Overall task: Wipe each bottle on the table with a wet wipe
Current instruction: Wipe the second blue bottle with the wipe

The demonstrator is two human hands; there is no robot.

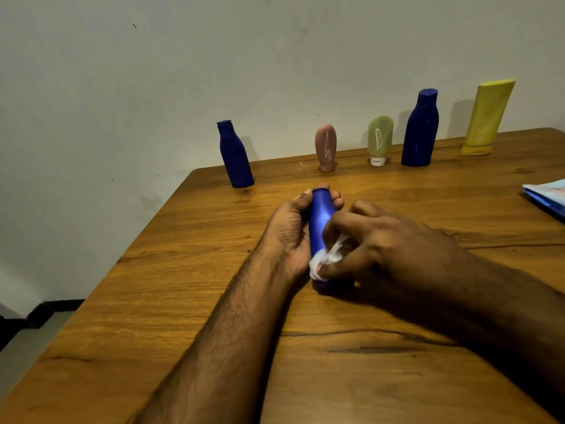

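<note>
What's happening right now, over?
Left hand grips blue bottle. Right hand pinches wet wipe against it. Nothing in the way.

A single head-worn view looks forward and down over the brown wooden table [397, 347]. It sits close above the forearms, facing the pale wall [153, 71] behind the table's far edge.

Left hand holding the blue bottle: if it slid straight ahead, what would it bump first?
Probably the pink tube by the wall; the left hand points roughly there, though depth is hard to judge.
</note>
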